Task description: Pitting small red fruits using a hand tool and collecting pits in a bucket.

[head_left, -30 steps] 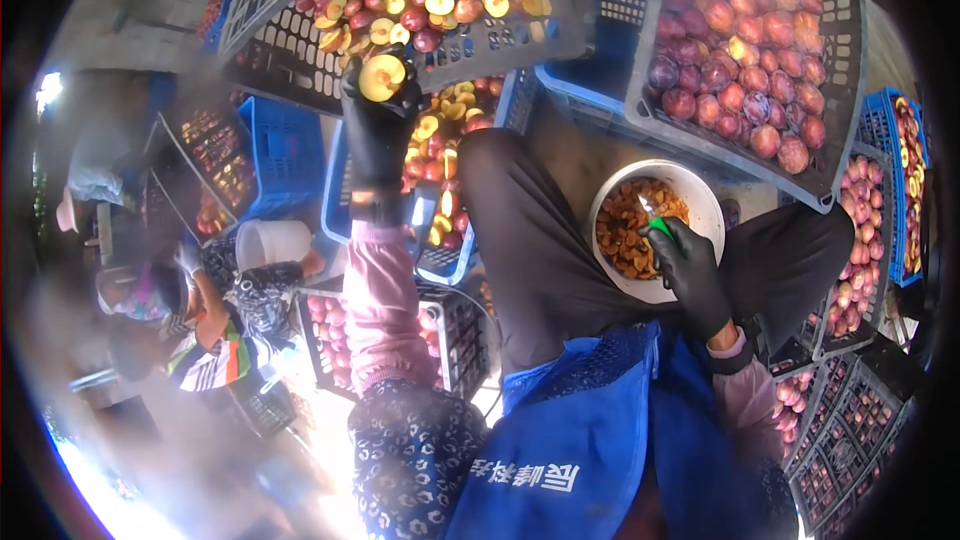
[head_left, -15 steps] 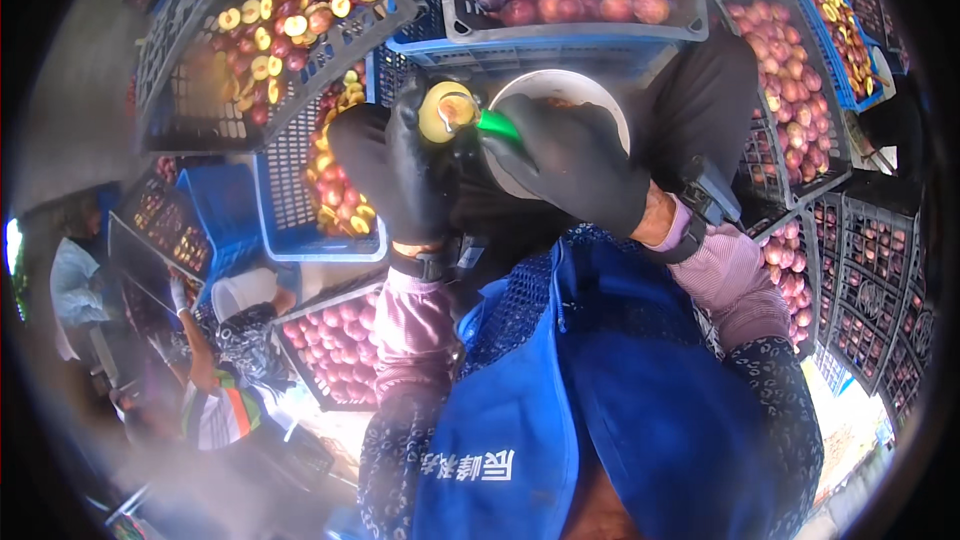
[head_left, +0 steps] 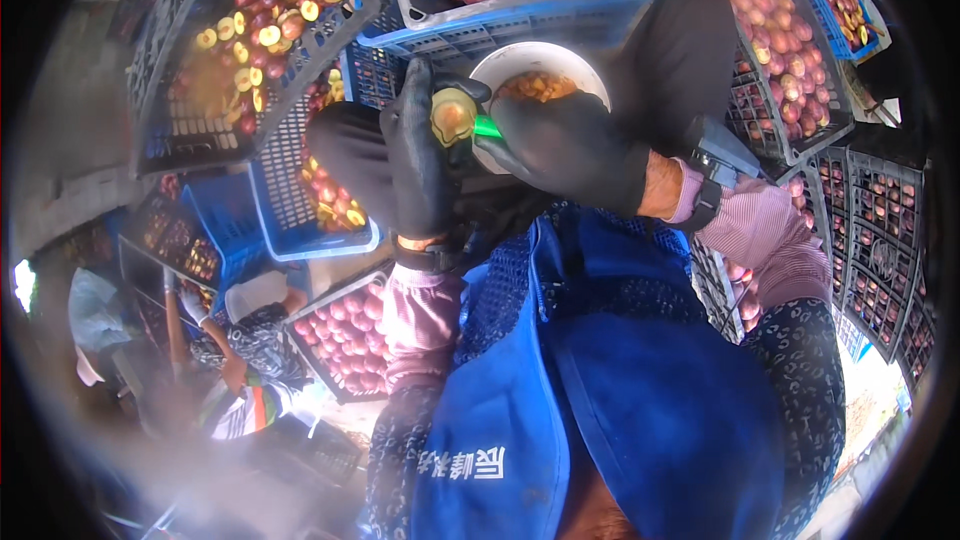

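Observation:
My left hand (head_left: 418, 155), in a black glove, is closed round a halved plum (head_left: 453, 112), its yellow cut face turned up. From the right, my black-gloved right hand (head_left: 572, 152) grips a small tool with a green handle (head_left: 487, 127). The tool points at the plum half; its working end is hard to make out. Behind my right hand is a white bucket (head_left: 488, 68) with wet orange-brown bits of fruit (head_left: 540, 87) in it. My right glove overlaps the bucket's near side.
A crate of whole plums (head_left: 530, 8) stands ahead. Halved plums fill a dark crate (head_left: 262, 40) and a blue crate (head_left: 280, 205) at left. More plum crates (head_left: 780, 50) line the right, with stacked crates (head_left: 880, 230) beyond. Another person (head_left: 240, 390) works at far left.
The whole view has shifted a little. The tool's metal loop, seen against the plum half earlier, is now hard to see. More of the bucket's contents shows. Both hands keep their grip.

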The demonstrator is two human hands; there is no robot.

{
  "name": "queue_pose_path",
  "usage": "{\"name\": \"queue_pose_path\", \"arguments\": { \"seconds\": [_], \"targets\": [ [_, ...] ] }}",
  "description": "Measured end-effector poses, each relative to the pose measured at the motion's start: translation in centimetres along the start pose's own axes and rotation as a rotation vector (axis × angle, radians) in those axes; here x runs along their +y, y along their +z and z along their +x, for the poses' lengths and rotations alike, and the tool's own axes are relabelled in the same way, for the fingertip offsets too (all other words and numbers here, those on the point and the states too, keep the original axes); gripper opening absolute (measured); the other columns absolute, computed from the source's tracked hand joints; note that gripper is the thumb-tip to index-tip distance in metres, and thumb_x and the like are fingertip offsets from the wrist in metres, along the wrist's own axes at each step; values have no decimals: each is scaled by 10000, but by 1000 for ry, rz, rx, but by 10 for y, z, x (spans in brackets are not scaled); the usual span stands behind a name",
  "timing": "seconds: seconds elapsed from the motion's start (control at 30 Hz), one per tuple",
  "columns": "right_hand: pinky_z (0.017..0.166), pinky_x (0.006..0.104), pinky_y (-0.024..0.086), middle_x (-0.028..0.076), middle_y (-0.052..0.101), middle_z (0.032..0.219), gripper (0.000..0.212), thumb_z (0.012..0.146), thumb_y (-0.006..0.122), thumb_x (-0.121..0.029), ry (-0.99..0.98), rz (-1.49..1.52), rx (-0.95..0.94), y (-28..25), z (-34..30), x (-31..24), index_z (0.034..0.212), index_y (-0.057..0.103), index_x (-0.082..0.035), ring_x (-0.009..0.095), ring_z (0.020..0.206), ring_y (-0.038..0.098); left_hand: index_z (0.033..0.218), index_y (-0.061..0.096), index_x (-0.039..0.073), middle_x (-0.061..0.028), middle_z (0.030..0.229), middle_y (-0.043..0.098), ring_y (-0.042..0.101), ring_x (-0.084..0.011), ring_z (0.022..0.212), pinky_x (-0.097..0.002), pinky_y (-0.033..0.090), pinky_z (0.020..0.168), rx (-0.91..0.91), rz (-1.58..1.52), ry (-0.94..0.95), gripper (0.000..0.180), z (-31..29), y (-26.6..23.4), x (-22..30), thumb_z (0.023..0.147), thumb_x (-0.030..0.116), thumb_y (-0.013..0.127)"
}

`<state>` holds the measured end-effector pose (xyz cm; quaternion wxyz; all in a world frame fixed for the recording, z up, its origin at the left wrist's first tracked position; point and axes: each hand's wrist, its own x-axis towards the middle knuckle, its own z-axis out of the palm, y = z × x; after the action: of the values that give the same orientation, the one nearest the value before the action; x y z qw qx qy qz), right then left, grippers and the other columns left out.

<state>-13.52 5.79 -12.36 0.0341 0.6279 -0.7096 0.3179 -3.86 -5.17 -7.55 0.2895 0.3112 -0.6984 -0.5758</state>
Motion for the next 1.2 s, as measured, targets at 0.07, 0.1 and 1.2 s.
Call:
{"name": "queue_pose_path", "arguments": {
  "seconds": [0.07, 0.1, 1.2],
  "targets": [
    [437, 392, 464, 127, 599, 637, 347, 885, 602, -314, 13, 55, -69, -5, -3, -1, 949, 558, 25, 288, 487, 591, 826, 662, -11, -41, 715, 629, 523, -72, 558, -194, 390, 495, -21, -60, -19, 455, 2, 3, -4, 1014, 296, 384],
    [437, 392, 464, 127, 599, 637, 347, 885, 602, -314, 21, 56, -70, -3, -5, 0, 949, 558, 25, 288, 487, 591, 812, 663, -19, -50, 713, 635, 537, -80, 570, -200, 403, 508, -36, -152, -77, 461, 4, 3, -11, 1013, 291, 386],
    [674, 416, 482, 232, 631, 811, 285, 950, 548, -271, 457, 863, -60, 28, -28, 50, 995, 609, 4, 381, 748, 635, 899, 572, 14, -71, 774, 612, 582, -142, 681, -259, 482, 647, 16, -613, -319, 379, 33, 71, -94, 1033, 264, 321]
  ]
}}
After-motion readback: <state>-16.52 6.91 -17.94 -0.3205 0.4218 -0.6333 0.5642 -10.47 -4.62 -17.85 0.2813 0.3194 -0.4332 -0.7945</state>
